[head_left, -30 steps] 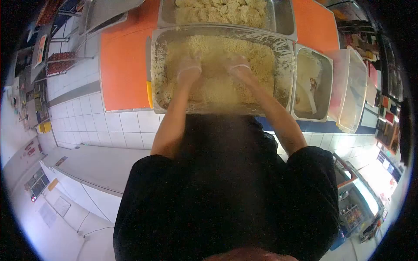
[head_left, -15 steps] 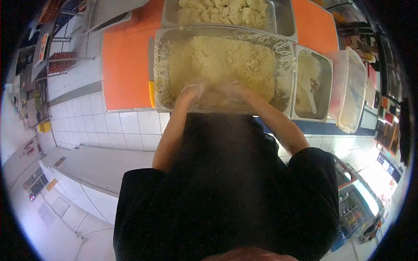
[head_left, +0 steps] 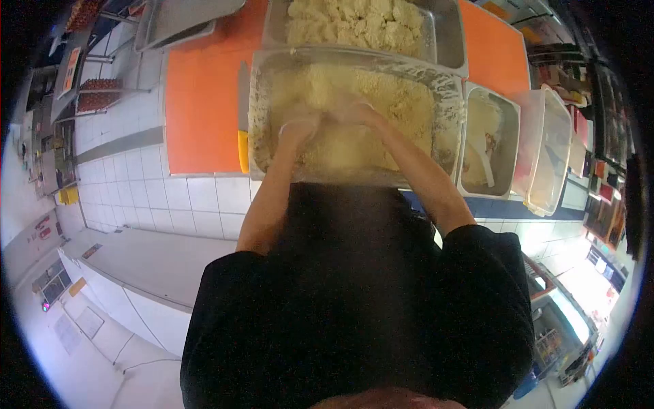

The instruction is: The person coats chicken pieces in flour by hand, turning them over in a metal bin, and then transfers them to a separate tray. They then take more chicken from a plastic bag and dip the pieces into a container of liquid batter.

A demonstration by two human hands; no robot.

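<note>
Both hands are down inside a large metal pan (head_left: 446, 153) of pale yellow, crumbly flour-like breading (head_left: 402, 102). My left hand (head_left: 300, 128) is at the left of the pan, in the loose breading. Close beside it, my right hand (head_left: 355, 111) reaches in from the other side. The fingers of both are smeared by motion and dusted over, so I cannot tell what they hold. A blurred heap of breading shows just beyond the fingertips.
Behind stands another metal pan (head_left: 446, 41) with lumpy coated pieces (head_left: 354, 24). To the right are a smaller pan (head_left: 501, 174) holding a white scoop (head_left: 485, 163), and a clear plastic tub (head_left: 550, 157). A yellow-handled knife (head_left: 243, 151) lies left on the orange surface (head_left: 204, 109).
Both hands have moved farther into the pan, away from my body, and closer together. The breading near the front wall is now more exposed. The whole view has shifted slightly.
</note>
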